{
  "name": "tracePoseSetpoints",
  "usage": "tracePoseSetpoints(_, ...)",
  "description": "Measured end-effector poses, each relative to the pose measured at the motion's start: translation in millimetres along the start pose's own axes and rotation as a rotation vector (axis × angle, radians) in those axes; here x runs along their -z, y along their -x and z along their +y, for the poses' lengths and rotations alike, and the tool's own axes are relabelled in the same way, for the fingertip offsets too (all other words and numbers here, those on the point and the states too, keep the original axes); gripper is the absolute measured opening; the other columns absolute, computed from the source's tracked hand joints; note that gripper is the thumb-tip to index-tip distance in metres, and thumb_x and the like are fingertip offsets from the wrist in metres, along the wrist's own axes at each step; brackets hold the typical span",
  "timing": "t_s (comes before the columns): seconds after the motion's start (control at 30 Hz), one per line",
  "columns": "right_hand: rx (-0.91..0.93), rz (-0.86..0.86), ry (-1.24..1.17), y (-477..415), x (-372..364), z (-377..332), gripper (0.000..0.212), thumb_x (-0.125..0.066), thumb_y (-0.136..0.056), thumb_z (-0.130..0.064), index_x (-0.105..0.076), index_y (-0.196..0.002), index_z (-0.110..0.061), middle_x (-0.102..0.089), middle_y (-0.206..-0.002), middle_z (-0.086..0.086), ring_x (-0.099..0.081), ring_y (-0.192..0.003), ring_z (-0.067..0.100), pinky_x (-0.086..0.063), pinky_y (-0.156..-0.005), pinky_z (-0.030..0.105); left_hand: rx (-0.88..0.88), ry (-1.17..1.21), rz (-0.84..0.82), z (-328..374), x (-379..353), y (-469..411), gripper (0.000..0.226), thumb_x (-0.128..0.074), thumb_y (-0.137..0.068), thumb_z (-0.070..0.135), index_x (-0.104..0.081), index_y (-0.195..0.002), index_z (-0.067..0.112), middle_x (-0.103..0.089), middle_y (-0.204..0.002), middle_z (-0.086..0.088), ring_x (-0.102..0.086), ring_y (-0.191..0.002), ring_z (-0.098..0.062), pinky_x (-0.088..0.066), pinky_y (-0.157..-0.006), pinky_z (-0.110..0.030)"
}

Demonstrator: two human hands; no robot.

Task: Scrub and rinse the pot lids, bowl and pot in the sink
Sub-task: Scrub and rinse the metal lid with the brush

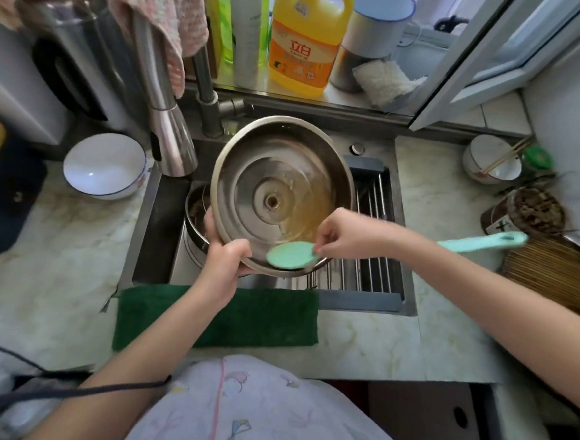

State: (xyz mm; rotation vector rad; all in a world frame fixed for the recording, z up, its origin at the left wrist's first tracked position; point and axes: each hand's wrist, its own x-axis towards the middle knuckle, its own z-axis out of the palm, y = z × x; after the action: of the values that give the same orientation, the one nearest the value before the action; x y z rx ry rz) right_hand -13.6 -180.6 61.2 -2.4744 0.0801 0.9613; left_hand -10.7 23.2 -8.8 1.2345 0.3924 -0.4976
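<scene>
Pot lid [285, 171]: centre of frame, tilted over the sink [159, 231], inside facing me.
My left hand [222, 261]: fingers curled round the lid's lower-left rim.
My right hand [344, 234]: right of the lid, pinching the green brush [287, 259], whose round head lies on the lid's lower edge.
Pot [196, 220]: in the sink, just behind my left hand.

Bright window daylight, warped blurry edges
</scene>
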Motion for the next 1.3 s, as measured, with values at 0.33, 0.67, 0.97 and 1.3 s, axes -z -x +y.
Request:
tracePoseSetpoints(0.33, -0.147, 0.077, 0.136, 12, -9, -27, 0.009, -0.062, -0.089, -0.026, -0.064, -0.081, -0.022, -0.066, -0.091, -0.008, -0.06, -0.077, 0.009, -0.044, -0.058, 0.023, 0.184, 0.123, -0.02, 1, 23, -7, 0.075, -0.05, -0.056, -0.001, -0.046, -0.132, -0.001, -0.059, -0.125, -0.019, -0.061, -0.101, -0.033, -0.057, -0.056, -0.033)
tracePoseSetpoints(0.67, 0.09, 0.716, 0.874, -23, 27, -25, 0.011, -0.055, -0.08, -0.007, -0.063, -0.085, -0.011, -0.063, -0.07, 0.007, -0.065, -0.056, 0.027, -0.022, -0.048, 0.024, 0.549, 0.096, -0.284, 31, 36, 8, 0.049, -0.032, -0.071, -0.009, -0.055, -0.114, -0.004, -0.068, -0.097, -0.019, -0.062, -0.091, -0.035, -0.059, -0.061, -0.045)
tracePoseSetpoints(0.97, 0.668, 0.354, 0.843, -57, 11, -66, 0.015, -0.066, -0.081, -0.014, -0.061, -0.094, -0.019, -0.069, -0.083, -0.007, -0.067, -0.072, 0.02, -0.039, -0.061, 0.027, 0.674, -0.027, -0.39, 52, 65, 14, 0.043, -0.03, -0.067, -0.005, -0.058, -0.1, -0.001, -0.072, -0.08, -0.017, -0.069, -0.07, -0.031, -0.059, -0.058, -0.044)
tracePoseSetpoints(1.3, 0.625, 0.44, 0.901, -74, 36, -78, 0.017, -0.065, -0.079, -0.008, -0.063, -0.093, -0.017, -0.07, -0.085, 0.001, -0.068, -0.079, 0.025, -0.041, -0.071, 0.032, 0.602, -0.324, -0.43, 81, 101, 2, 0.027, -0.038, -0.047, 0.005, -0.065, -0.045, 0.006, -0.056, -0.048, -0.005, -0.057, -0.043, -0.018, -0.052, -0.046, -0.029)
